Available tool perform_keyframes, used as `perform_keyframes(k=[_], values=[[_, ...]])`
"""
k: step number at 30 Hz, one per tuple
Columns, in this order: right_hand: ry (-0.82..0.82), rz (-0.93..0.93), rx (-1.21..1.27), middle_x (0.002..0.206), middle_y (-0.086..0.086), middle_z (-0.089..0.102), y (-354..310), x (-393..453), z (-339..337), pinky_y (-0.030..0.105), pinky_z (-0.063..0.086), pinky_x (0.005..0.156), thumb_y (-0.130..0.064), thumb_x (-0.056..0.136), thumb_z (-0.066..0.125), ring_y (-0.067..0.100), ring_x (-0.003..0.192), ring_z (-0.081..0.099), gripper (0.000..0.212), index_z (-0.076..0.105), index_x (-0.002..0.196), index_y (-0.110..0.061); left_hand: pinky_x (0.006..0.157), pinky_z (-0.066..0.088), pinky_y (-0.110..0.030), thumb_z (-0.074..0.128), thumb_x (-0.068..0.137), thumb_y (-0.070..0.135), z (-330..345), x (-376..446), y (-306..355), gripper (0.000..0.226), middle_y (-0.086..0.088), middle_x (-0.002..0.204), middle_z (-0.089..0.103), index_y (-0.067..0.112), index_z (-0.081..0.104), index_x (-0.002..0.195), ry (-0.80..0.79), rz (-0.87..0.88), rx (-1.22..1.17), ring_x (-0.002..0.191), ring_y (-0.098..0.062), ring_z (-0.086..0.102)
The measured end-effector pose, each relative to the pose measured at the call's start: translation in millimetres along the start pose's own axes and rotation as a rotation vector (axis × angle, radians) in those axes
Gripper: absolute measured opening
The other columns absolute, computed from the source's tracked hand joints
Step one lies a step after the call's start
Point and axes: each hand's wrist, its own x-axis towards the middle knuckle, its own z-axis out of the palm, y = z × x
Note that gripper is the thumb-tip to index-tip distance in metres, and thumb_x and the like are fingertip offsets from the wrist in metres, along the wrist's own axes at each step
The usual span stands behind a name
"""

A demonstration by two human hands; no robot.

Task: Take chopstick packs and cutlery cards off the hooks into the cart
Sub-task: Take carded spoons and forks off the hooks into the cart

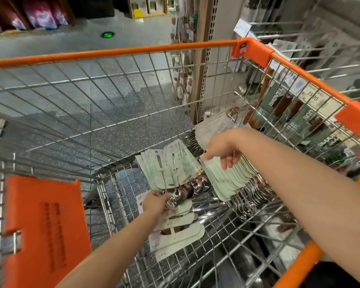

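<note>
Wire cart (121, 53) fills the frame; cutlery cards (168, 169) lie fanned inside at centre, store hooks (312, 36) at upper right

Look down into your wire cart (133, 104) with the orange rim. On its bottom lie pale green cutlery cards (170, 165) in fanned piles, each with shiny spoons (195, 187) or forks (192, 140).
</note>
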Motion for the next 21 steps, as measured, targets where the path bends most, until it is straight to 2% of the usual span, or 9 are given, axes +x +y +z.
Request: perform_keyframes(k=[2, 5, 8, 11, 13, 15, 19, 21], values=[[0.018, 0.015, 0.022, 0.095, 0.016, 0.066, 6, 1, -3, 0.025, 0.045, 0.051, -0.044, 0.099, 0.044, 0.014, 0.053, 0.05, 0.068, 0.02, 0.15, -0.007, 0.045, 0.052, -0.023, 0.072, 0.084, 0.007, -2, -5, 3, 0.025, -0.017, 0.088, 0.063, 0.006, 0.047, 0.083, -0.087, -0.053, -0.053, 0.066, -0.024, 0.064], [0.04, 0.002, 0.069, 0.095, 0.017, 0.065, 11, -2, -5, 0.024, 0.047, 0.051, -0.042, 0.1, 0.042, 0.015, 0.054, 0.053, 0.066, 0.018, 0.15, -0.005, 0.046, 0.057, -0.03, 0.068, 0.087, 0.006, -3, -10, 10, 0.027, -0.019, 0.087, 0.067, -0.001, 0.053, 0.107, -0.264, -0.153, -0.143, 0.059, -0.026, 0.068], [0.046, -0.075, 0.168, 0.085, 0.013, 0.064, 10, -8, -9, 0.023, 0.048, 0.05, -0.04, 0.1, 0.042, 0.016, 0.057, 0.057, 0.06, 0.027, 0.145, -0.004, 0.043, 0.055, -0.028, 0.057, 0.095, 0.008, -2, -20, 18, 0.014, -0.016, 0.084, 0.064, -0.002, 0.054, 0.105, -0.364, -0.213, -0.246, 0.058, -0.023, 0.065], [0.069, -0.146, 0.245, 0.08, 0.012, 0.063, 10, -14, -13, 0.025, 0.051, 0.053, -0.037, 0.1, 0.044, 0.018, 0.059, 0.059, 0.052, 0.034, 0.141, -0.005, 0.037, 0.046, -0.022, 0.05, 0.099, 0.012, -2, -25, 20, 0.019, -0.013, 0.083, 0.06, 0.0, 0.053, 0.114, -0.383, -0.208, -0.252, 0.059, -0.018, 0.055], [0.08, -0.16, 0.249, 0.08, 0.012, 0.062, 11, -23, -15, 0.026, 0.052, 0.056, -0.035, 0.101, 0.043, 0.019, 0.061, 0.061, 0.049, 0.036, 0.139, -0.006, 0.036, 0.042, -0.02, 0.047, 0.1, 0.01, -4, -30, 22, 0.014, -0.012, 0.082, 0.058, 0.003, 0.053, 0.11, -0.39, -0.202, -0.25, 0.058, -0.017, 0.051], [0.107, -0.175, 0.205, 0.084, 0.012, 0.062, 10, -38, -18, 0.026, 0.052, 0.057, -0.036, 0.101, 0.042, 0.019, 0.066, 0.063, 0.048, 0.038, 0.137, -0.005, 0.037, 0.04, -0.02, 0.044, 0.1, 0.007, -11, -35, 26, 0.012, -0.01, 0.076, 0.057, 0.003, 0.055, 0.103, -0.409, -0.178, -0.204, 0.047, -0.013, 0.05], [0.283, -0.296, 0.14, 0.096, 0.011, 0.064, 4, -83, -26, 0.026, 0.054, 0.06, -0.036, 0.1, 0.043, 0.018, 0.071, 0.065, 0.042, 0.046, 0.131, -0.008, 0.043, 0.039, -0.018, 0.047, 0.098, 0.006, -27, -52, 43, 0.014, -0.006, 0.062, 0.064, -0.002, 0.057, 0.095, -0.477, -0.158, -0.084, 0.041, -0.008, 0.05], [0.369, -0.391, 0.214, 0.097, 0.01, 0.066, 5, -105, -27, 0.028, 0.057, 0.063, -0.037, 0.099, 0.045, 0.018, 0.072, 0.068, 0.037, 0.049, 0.127, -0.013, 0.041, 0.038, -0.018, 0.045, 0.099, 0.006, -30, -62, 50, 0.015, -0.007, 0.067, 0.068, -0.002, 0.057, 0.096, -0.46, -0.143, -0.093, 0.04, -0.008, 0.046]])
